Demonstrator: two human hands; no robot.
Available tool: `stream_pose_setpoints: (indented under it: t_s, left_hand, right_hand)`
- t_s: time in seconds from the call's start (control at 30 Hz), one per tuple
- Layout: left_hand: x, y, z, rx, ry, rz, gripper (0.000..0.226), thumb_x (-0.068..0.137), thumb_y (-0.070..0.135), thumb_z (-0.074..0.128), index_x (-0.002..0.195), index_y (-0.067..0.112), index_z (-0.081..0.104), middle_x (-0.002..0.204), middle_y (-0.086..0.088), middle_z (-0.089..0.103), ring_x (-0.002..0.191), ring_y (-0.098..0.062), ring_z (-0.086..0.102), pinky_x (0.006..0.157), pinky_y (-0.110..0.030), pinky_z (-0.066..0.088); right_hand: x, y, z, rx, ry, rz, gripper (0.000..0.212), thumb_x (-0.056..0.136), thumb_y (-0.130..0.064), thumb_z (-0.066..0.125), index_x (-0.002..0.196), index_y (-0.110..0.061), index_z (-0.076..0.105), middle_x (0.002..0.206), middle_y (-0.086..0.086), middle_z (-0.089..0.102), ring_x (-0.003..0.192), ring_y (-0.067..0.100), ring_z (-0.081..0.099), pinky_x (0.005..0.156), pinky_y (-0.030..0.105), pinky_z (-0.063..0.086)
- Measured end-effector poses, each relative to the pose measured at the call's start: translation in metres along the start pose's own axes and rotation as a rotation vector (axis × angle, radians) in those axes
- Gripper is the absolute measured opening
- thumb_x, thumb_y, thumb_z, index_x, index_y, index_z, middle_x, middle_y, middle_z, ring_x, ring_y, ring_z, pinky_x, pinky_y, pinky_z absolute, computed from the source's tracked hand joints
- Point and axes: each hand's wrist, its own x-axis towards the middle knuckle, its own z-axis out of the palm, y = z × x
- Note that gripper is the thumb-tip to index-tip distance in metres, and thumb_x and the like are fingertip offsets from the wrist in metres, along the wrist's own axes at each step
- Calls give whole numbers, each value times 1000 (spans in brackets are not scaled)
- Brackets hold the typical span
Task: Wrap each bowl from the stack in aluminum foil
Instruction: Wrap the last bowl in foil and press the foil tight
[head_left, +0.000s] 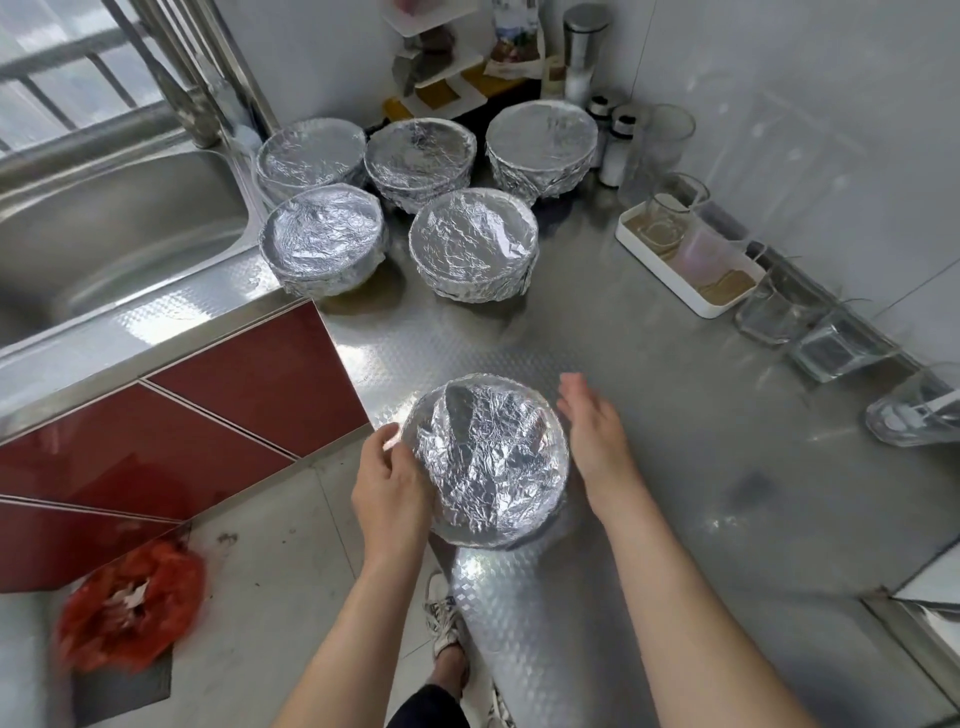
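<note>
Where the steel counter (675, 415) turns its corner beside the sink (104, 218), five foil-wrapped bowls sit grouped at the back: three in a far row (310, 150) (420, 153) (541, 137) and two nearer (323, 234) (474, 239), all apart from the hands. No bare stack shows in this view, so the sixth bowl looks to be the last one.

Going from left to right across the near edge, the left hand (392, 488) comes first. It is cupped against the left rim of the foil-covered bowl (485, 462), thumb over the top edge and fingers curled around the side and likely under it, though the underside is hidden. The bowl itself sits between the two hands at the counter's front edge, tilted so its foil face leans toward the camera; whether its base rests on the steel or is lifted clear is hard to say. To its right, the right hand (597, 431) is spread flat with fingers straight, palm facing the bowl's right side, just beside the rim and seemingly not touching.

Being round, the bowl has no long axis; what matters is that it lies directly between the palms, with the left hand already bearing it and the right needing only to close inward to press the foil down.
</note>
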Motion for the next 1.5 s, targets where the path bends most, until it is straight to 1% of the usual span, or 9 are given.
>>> stream_pose_setpoints:
  t_s: [0.13, 0.27, 0.37, 0.5, 0.67, 0.93, 1.2, 1.33, 1.5]
  left_hand:
    - [4, 12, -11, 143, 11, 69, 37, 96, 26, 48, 133, 24, 50, 111, 6, 61, 103, -12, 58, 84, -28, 39]
    - [20, 15, 6, 15, -138, -26, 37, 101, 28, 48, 137, 20, 53, 131, 4, 57, 88, 6, 59, 67, -8, 45]
    - [23, 8, 12, 33, -163, 12, 34, 101, 31, 48, 129, 20, 62, 119, 0, 67, 107, -16, 62, 94, -34, 50]
    - [22, 0, 14, -16, -129, 20, 27, 103, 27, 45, 112, 18, 69, 69, 9, 57, 63, -11, 50, 61, -27, 42]
    - [19, -1, 17, -8, -102, 47, 26, 103, 25, 44, 99, 17, 69, 70, 6, 57, 60, -7, 46, 57, -22, 38]
    - [18, -7, 20, 18, -73, 72, 36, 104, 24, 42, 69, 21, 51, 59, 7, 42, 51, -5, 36, 51, -23, 31]
    - [33, 5, 16, 33, -210, 25, 38, 98, 35, 57, 135, 23, 57, 120, -6, 68, 114, -23, 62, 101, -39, 47]
    - [34, 2, 16, 68, -211, 66, 33, 99, 29, 55, 129, 18, 62, 107, -13, 70, 100, -31, 65, 81, -35, 47]
    - [36, 7, 16, -26, -259, 10, 21, 100, 28, 53, 119, 30, 61, 75, 7, 61, 57, -16, 53, 50, -29, 46]
  right_hand:
    - [-10, 21, -23, 252, 262, 137, 31, 103, -27, 41, 124, -11, 58, 129, 12, 60, 108, 18, 60, 84, 21, 45]
    - [-35, 39, -12, 451, 323, 325, 15, 99, -25, 51, 96, -17, 63, 120, 12, 66, 108, 22, 63, 99, 39, 49]
    - [-39, 44, 2, 535, 330, 389, 23, 95, -30, 57, 108, -12, 65, 111, 9, 70, 97, 21, 66, 80, 35, 52]
    - [-36, 41, 9, 477, 307, 372, 40, 90, -39, 63, 121, -12, 60, 113, 4, 67, 101, 21, 65, 89, 39, 53]
    - [-33, 31, 12, 305, 126, 259, 86, 69, -78, 55, 130, -18, 60, 127, -2, 64, 116, 16, 61, 104, 44, 46]
    - [-32, 23, 14, 235, 112, 188, 53, 98, -52, 44, 132, -14, 58, 131, 3, 61, 122, 18, 56, 108, 44, 42]
    - [-27, 19, 7, 102, -33, 16, 44, 101, -32, 47, 145, -27, 41, 144, -12, 44, 129, 4, 43, 101, 18, 39]
    - [-26, 24, 12, 47, 2, -13, 39, 103, -26, 44, 142, -25, 45, 145, -4, 47, 132, 11, 44, 113, 37, 34]
    - [-15, 14, 2, 66, -37, 7, 47, 100, -25, 52, 145, -18, 42, 145, -5, 45, 128, 6, 44, 95, 14, 39]
